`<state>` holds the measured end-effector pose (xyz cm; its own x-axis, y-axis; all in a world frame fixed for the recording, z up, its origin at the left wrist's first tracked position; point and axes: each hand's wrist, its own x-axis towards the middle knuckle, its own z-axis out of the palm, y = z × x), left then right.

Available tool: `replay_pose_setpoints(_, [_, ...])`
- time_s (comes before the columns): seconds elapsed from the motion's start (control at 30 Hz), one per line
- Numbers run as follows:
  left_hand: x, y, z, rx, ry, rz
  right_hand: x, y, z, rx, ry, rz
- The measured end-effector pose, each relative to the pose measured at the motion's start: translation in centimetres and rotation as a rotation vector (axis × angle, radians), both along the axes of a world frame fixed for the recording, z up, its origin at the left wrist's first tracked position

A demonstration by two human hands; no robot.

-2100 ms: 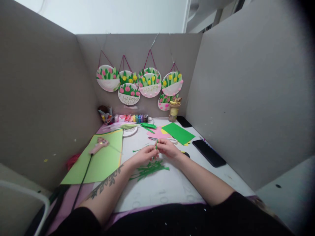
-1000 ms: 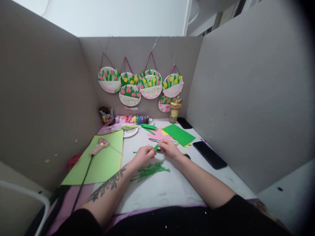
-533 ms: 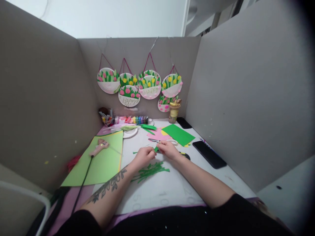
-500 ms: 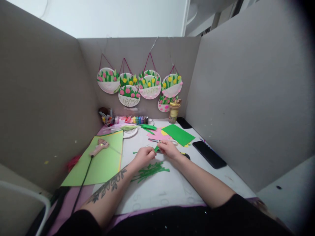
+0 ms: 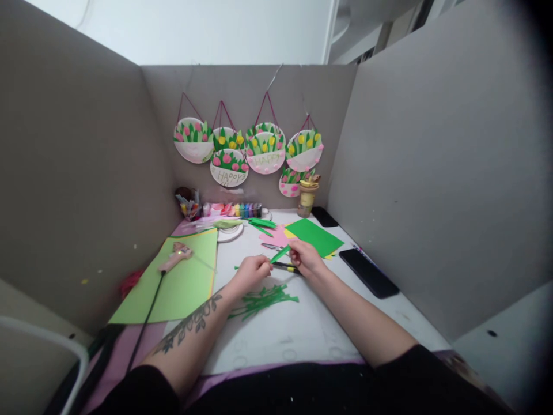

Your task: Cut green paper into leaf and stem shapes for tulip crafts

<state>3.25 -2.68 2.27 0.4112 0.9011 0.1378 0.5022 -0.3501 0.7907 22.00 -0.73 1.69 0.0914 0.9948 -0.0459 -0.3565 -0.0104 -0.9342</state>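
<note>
Between my two hands is a narrow green paper piece [image 5: 280, 254], slanting up to the right. My left hand [image 5: 254, 273] pinches its lower end, fingers closed. At its upper end, my right hand [image 5: 306, 257] is closed on the same paper. Thin green paper strips [image 5: 270, 300] lie in a loose pile on the white table just below my hands. Scissors with black and yellow handles [image 5: 287, 267] lie beneath the hands, partly covered. Another pair of scissors [image 5: 271, 246] shows just behind, partly hidden by my right hand.
Light green sheets [image 5: 185, 288] with a glue gun [image 5: 175, 257] lie at left. A dark green sheet [image 5: 315, 236] and a phone [image 5: 367, 272] are at right. Paint bottles [image 5: 242, 210] stand at the back, below hanging plate crafts [image 5: 229, 177].
My right hand has moved up and right, away from my left hand. More of the green paper now shows between them.
</note>
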Motion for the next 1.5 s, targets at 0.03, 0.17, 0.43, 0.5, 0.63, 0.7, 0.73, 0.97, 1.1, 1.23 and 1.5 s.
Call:
replay_pose_setpoints(0.03, [-0.1, 0.1, -0.1, -0.003, -0.008, 0.013, 0.1, 0.1, -0.1, -0.006, 0.012, -0.022])
replay_pose_setpoints(0.17, [-0.2, 0.3, -0.3, 0.024, -0.101, 0.113, 0.4, 0.4, -0.6, 0.042, -0.095, -0.095])
replay_pose_setpoints(0.43, [0.4, 0.1, -0.1, 0.113, -0.229, 0.106, -0.5, -0.9, -0.5, 0.341, -0.556, -0.046])
replay_pose_setpoints(0.5, [0.5, 0.1, -0.3, 0.083, -0.232, 0.091, -0.9, -1.2, -0.4, 0.327, -0.557, -0.019])
replay_pose_setpoints(0.63, [0.6, 0.1, -0.5, 0.047, -0.268, 0.103, -1.5, -1.5, -0.6, 0.314, -0.468, 0.057])
replay_pose_setpoints(0.7, [0.6, 0.1, -0.4, 0.034, -0.292, 0.106, -1.8, -1.5, -0.9, 0.318, -0.417, 0.112])
replay_pose_setpoints(0.73, [0.6, 0.0, -0.4, 0.029, -0.304, 0.11, -1.9, -1.5, -1.0, 0.319, -0.392, 0.131])
replay_pose_setpoints(0.97, [0.7, -0.2, -0.4, -0.012, -0.385, 0.11, -2.5, -1.5, -1.4, 0.197, -0.167, 0.214])
replay_pose_setpoints(1.1, [0.7, 0.0, -0.8, -0.056, -0.45, 0.058, -2.7, -1.7, -1.3, 0.112, -0.012, 0.313])
replay_pose_setpoints(1.23, [0.7, 0.2, -0.8, -0.098, -0.498, 0.036, -2.5, -1.6, -1.4, 0.072, 0.067, 0.337])
replay_pose_setpoints(1.5, [0.5, -0.2, -0.1, -0.116, -0.52, 0.034, -1.6, -1.2, -1.2, -0.017, 0.198, 0.288])
